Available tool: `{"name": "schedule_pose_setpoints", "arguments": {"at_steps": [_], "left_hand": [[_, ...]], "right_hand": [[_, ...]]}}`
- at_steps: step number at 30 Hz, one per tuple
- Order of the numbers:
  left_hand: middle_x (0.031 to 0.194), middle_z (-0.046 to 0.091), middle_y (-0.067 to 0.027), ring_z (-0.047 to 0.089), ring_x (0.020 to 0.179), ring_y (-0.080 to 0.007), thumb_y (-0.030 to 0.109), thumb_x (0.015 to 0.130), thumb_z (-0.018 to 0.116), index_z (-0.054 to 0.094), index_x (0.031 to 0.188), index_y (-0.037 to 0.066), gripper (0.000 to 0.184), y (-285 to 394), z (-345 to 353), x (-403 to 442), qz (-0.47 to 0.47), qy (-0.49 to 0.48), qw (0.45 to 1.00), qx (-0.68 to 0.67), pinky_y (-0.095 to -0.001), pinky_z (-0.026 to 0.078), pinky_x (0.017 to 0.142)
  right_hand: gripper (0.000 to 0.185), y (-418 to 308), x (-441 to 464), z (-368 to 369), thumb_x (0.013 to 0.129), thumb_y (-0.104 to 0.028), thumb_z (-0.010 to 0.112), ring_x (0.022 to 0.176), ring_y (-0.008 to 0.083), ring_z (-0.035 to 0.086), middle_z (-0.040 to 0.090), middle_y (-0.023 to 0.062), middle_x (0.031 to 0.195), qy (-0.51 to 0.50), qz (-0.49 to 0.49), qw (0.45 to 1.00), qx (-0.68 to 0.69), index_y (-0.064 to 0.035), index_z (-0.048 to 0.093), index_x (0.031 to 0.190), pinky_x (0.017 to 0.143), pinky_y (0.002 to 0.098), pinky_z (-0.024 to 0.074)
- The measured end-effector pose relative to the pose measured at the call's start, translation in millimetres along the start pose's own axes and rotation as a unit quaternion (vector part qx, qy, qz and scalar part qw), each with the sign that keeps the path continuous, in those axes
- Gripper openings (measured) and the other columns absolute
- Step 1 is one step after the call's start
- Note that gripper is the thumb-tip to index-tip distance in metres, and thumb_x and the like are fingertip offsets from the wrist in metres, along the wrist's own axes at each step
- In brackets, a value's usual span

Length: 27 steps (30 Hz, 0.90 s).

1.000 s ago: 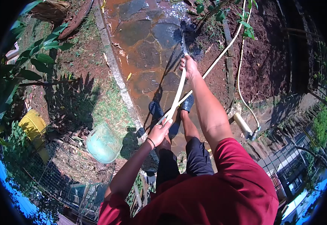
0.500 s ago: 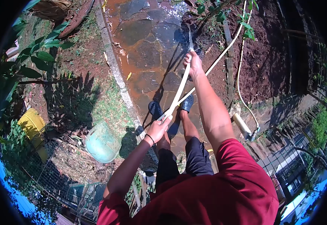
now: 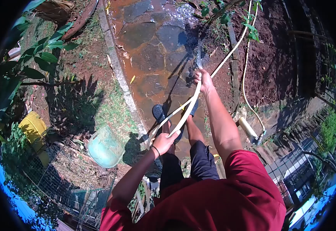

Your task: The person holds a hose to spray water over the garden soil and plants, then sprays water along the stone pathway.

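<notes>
My right hand [image 3: 204, 80] is wrapped round the end of a pale yellow hose [image 3: 190, 109]. Water [image 3: 199, 54] sprays from the hose tip, forward onto the right side of the wet stone path [image 3: 148, 57]. Lower down and to the left, my left hand [image 3: 163, 143], with a dark band at the wrist, grips the same hose. From there the hose loops back up, crosses behind the held length, and runs off toward the upper right. My feet in dark clogs [image 3: 158, 112] stand on the path beneath the hose.
A pale green basin [image 3: 106, 147] lies left of the stone curb [image 3: 118, 73], with a yellow container [image 3: 33, 128] farther left. Leafy branches [image 3: 44, 57] reach in at the upper left. On the right are dark soil [image 3: 270, 65], a cream cylinder [image 3: 248, 128] and wire fencing.
My right hand has moved back toward my body and slightly right, bringing the spraying tip closer. The hose now bows in a wider loop near my left hand, which has shifted slightly down.
</notes>
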State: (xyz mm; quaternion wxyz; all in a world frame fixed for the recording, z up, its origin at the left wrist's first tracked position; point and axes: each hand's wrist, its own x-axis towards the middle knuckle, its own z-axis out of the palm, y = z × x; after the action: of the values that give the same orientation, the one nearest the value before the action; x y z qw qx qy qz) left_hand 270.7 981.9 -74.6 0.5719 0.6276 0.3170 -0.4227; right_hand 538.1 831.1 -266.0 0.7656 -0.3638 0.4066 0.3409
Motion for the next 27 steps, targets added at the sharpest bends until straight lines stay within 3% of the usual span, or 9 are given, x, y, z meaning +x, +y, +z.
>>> {"name": "schedule_pose_setpoints", "arguments": {"at_steps": [3, 9, 15, 16, 18, 20, 23, 25, 27], "left_hand": [[0.054, 0.042, 0.0028, 0.039, 0.051, -0.0089, 0.053, 0.092, 0.051, 0.047, 0.057, 0.006, 0.058, -11.2, 15.7, -7.5, 0.008, -0.004, 0.999, -0.04, -0.0272, 0.034, 0.052], [0.055, 0.044, 0.0031, 0.043, 0.053, -0.0088, 0.051, 0.092, 0.051, 0.049, 0.059, 0.007, 0.056, -10.8, 25.8, -2.5, -0.007, -0.015, 0.999, -0.032, -0.0269, 0.035, 0.053], [0.055, 0.045, 0.0019, 0.044, 0.053, -0.0094, 0.052, 0.092, 0.051, 0.05, 0.059, 0.005, 0.058, -13.6, 24.1, 9.9, 0.047, 0.02, 0.999, 0.004, -0.0273, 0.036, 0.054], [0.056, 0.05, -0.0047, 0.051, 0.061, -0.0177, 0.054, 0.091, 0.05, 0.054, 0.061, 0.001, 0.061, -13.0, 23.5, 9.4, 0.055, 0.027, 0.998, 0.03, -0.0316, 0.04, 0.064], [0.057, 0.054, -0.0114, 0.059, 0.069, -0.0261, 0.056, 0.091, 0.049, 0.058, 0.063, -0.002, 0.065, -7.6, 22.7, 4.8, 0.064, 0.034, 0.996, 0.056, -0.0359, 0.043, 0.075], [0.058, 0.055, -0.0122, 0.06, 0.069, -0.0257, 0.055, 0.091, 0.049, 0.058, 0.065, -0.003, 0.064, 0.0, 22.6, -8.8, 0.029, 0.001, 0.999, 0.027, -0.0364, 0.043, 0.074], [0.055, 0.05, -0.0081, 0.053, 0.056, -0.0197, 0.056, 0.091, 0.047, 0.057, 0.064, -0.002, 0.065, -5.9, 26.2, -28.9, 0.014, -0.027, 0.999, 0.009, -0.035, 0.041, 0.058], [0.054, 0.043, 0.0023, 0.04, 0.052, -0.0094, 0.053, 0.092, 0.05, 0.049, 0.059, 0.005, 0.059, -17.7, 31.4, -45.4, -0.004, -0.038, 0.999, -0.001, -0.0283, 0.035, 0.052], [0.054, 0.042, 0.0012, 0.04, 0.053, -0.0109, 0.055, 0.092, 0.049, 0.05, 0.061, 0.005, 0.059, -41.9, 41.1, -58.9, -0.001, -0.06, 0.998, -0.034, -0.0286, 0.036, 0.055]], "right_hand": [[0.008, 4.4, -8.9, -8.1, 0.098, -0.02, 0.038, 0.043, 0.0082, 0.035, 0.043, -0.0005, 0.063, 0.021, 0.03, 0.999, -0.022, -0.0124, 0.041, 0.096, 0.036, 0.0235, 0.0297], [0.012, -0.8, -12.2, -12.4, 0.098, -0.024, 0.039, 0.043, 0.0072, 0.035, 0.042, -0.0013, 0.063, 0.027, -0.019, 0.999, 0.021, -0.013, 0.04, 0.094, 0.036, 0.023, 0.0304], [0.01, -14.5, -11.5, -11.6, 0.097, -0.022, 0.039, 0.043, 0.0076, 0.034, 0.041, -0.0024, 0.063, 0.005, -0.074, 0.997, 0.03, -0.0136, 0.041, 0.092, 0.037, 0.0234, 0.0297], [0.01, -14.2, -11.7, -14.4, 0.098, -0.022, 0.039, 0.043, 0.0077, 0.035, 0.041, -0.002, 0.064, -0.001, -0.065, 0.997, 0.037, -0.0132, 0.041, 0.094, 0.037, 0.0234, 0.0305], [0.009, -14.0, -13.4, -18.9, 0.098, -0.022, 0.04, 0.043, 0.0079, 0.035, 0.042, -0.0016, 0.064, -0.009, -0.056, 0.997, 0.046, -0.0129, 0.042, 0.095, 0.038, 0.0235, 0.0313], [0.01, -11.4, -16.9, -21.5, 0.097, -0.021, 0.042, 0.045, 0.0082, 0.036, 0.045, 0.0004, 0.066, 0.004, -0.004, 0.999, 0.048, -0.0114, 0.042, 0.1, 0.038, 0.0233, 0.0328], [0.012, -7.6, -47.5, -0.7, 0.097, -0.021, 0.043, 0.047, 0.008, 0.037, 0.047, 0.0027, 0.069, -0.037, -0.008, 0.999, -0.009, -0.0101, 0.042, 0.103, 0.039, 0.0225, 0.0336], [0.011, -0.7, -59.6, 11.8, 0.097, -0.019, 0.043, 0.047, 0.0068, 0.037, 0.047, 0.0023, 0.071, -0.066, 0.047, 0.997, -0.017, -0.0107, 0.042, 0.104, 0.037, 0.0198, 0.0313], [0.01, 9.6, -78.2, 40.4, 0.097, -0.019, 0.044, 0.044, 0.0055, 0.035, 0.045, 0.0004, 0.068, -0.118, 0.103, 0.988, -0.01, -0.0126, 0.042, 0.104, 0.034, 0.0184, 0.029]]}}
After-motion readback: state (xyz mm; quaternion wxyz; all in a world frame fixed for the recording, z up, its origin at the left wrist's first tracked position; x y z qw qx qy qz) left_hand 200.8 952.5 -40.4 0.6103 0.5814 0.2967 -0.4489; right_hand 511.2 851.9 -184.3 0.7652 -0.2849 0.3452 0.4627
